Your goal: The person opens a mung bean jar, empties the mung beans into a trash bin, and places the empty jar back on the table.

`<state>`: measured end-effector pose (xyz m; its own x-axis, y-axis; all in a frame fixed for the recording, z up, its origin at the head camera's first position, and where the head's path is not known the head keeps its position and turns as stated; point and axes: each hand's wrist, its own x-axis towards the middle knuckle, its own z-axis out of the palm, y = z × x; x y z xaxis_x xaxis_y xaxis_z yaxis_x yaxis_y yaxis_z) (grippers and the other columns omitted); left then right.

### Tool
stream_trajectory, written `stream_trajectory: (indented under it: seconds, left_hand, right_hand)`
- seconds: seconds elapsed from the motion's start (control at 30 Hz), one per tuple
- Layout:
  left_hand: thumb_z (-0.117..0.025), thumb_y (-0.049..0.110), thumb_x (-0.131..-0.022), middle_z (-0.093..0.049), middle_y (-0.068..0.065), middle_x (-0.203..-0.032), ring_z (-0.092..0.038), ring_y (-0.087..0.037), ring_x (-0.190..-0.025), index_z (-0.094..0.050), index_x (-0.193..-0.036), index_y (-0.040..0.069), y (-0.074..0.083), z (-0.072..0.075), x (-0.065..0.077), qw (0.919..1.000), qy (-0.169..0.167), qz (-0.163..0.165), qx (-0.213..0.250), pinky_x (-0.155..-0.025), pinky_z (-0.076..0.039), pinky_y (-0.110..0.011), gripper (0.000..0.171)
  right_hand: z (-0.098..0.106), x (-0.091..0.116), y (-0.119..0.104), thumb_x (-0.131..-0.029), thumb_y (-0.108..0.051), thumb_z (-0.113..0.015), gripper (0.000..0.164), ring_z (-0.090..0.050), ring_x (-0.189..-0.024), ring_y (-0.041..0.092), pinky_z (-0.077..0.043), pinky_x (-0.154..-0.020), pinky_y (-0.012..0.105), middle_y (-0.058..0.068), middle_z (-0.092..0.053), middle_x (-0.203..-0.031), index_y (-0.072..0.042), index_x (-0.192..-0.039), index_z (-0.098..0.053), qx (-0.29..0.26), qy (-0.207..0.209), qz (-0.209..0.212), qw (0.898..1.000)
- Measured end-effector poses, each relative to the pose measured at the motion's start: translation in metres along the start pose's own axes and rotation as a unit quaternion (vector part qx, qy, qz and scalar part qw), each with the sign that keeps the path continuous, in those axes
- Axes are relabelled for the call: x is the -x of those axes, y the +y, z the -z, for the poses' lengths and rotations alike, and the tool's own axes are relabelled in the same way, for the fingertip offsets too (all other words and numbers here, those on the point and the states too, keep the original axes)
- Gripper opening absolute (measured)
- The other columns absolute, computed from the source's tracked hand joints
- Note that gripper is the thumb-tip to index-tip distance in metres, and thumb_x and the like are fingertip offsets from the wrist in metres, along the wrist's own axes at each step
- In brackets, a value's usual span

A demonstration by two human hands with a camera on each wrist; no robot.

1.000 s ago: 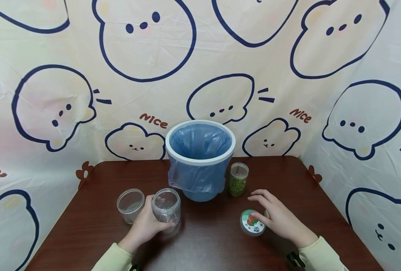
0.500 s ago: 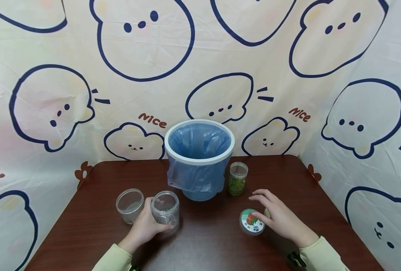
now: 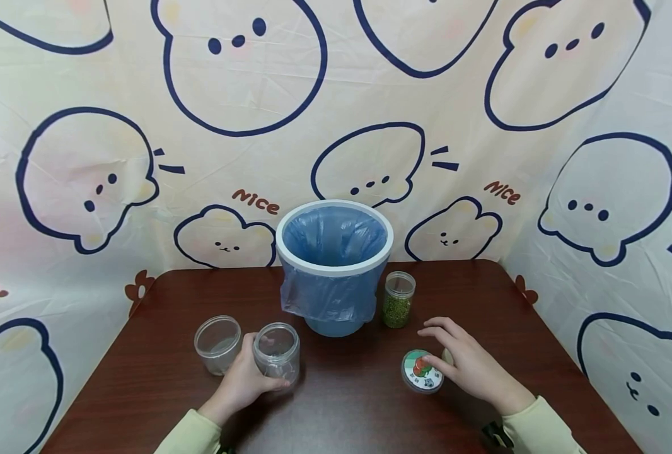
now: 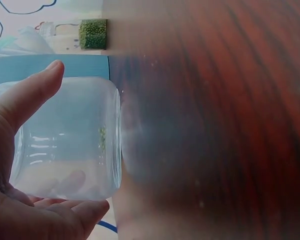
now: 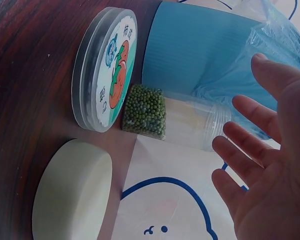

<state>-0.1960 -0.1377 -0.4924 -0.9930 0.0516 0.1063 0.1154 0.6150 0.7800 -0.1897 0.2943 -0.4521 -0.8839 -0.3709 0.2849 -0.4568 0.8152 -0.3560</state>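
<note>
My left hand (image 3: 244, 378) grips a clear jar (image 3: 277, 353) around its side, thumb on one side and fingers on the other. The jar is upright, without a lid; in the left wrist view its base (image 4: 115, 145) is at or just above the table. Beside it stands a second open clear container (image 3: 217, 347). My right hand (image 3: 472, 366) holds nothing, its fingers loosely extended above a round lid (image 3: 422, 372) with a tomato label. A cream round piece (image 5: 72, 192) lies near that lid, mostly hidden by the hand in the head view.
A blue bin (image 3: 336, 296) with a white rim and blue liner stands at the back middle. Right of it is a clear jar partly filled with green beans (image 3: 397, 309). Patterned cloth (image 3: 245, 157) surrounds the brown table (image 3: 347, 416).
My left hand and the jar have come down slightly, toward the table. The right hand stays in place.
</note>
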Motion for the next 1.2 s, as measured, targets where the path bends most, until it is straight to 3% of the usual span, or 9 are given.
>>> stream_trajectory:
  seconds: [0.37,0.73,1.2]
  left_hand:
    - [-0.103,0.017,-0.055,-0.063,-0.022,-0.127,-0.064,-0.037,-0.117,-0.036,-0.135,-0.001,-0.004,0.001,0.001,1.0000,-0.005,-0.008,0.004,-0.099,-0.049,-0.052,0.105]
    - [-0.103,0.015,-0.054,-0.065,-0.022,-0.127,-0.063,-0.038,-0.120,-0.040,-0.133,-0.001,-0.007,0.000,0.004,0.9998,0.005,-0.010,0.015,-0.103,-0.046,-0.053,0.103]
    - [-0.101,0.018,-0.059,-0.057,-0.029,-0.135,-0.058,-0.043,-0.126,-0.029,-0.143,-0.004,-0.007,0.002,0.012,0.9998,0.000,-0.003,0.019,-0.107,-0.043,-0.057,0.113]
  right_hand:
    - [-0.001,0.001,0.000,-0.088,-0.026,-0.083,0.044,-0.057,-0.123,0.016,-0.054,-0.101,0.049,0.000,-0.058,-0.137,-0.029,-0.128,-0.065,-0.003,0.002,0.002,1.000]
    - [-0.002,0.002,-0.001,-0.088,-0.026,-0.083,0.043,-0.058,-0.122,0.016,-0.054,-0.099,0.050,-0.005,-0.057,-0.136,-0.030,-0.127,-0.065,-0.003,0.005,0.002,1.000]
    - [-0.004,0.004,0.001,-0.089,-0.029,-0.082,0.041,-0.056,-0.123,0.016,-0.054,-0.101,0.049,0.001,-0.058,-0.137,-0.029,-0.127,-0.065,-0.005,-0.008,-0.011,1.000]
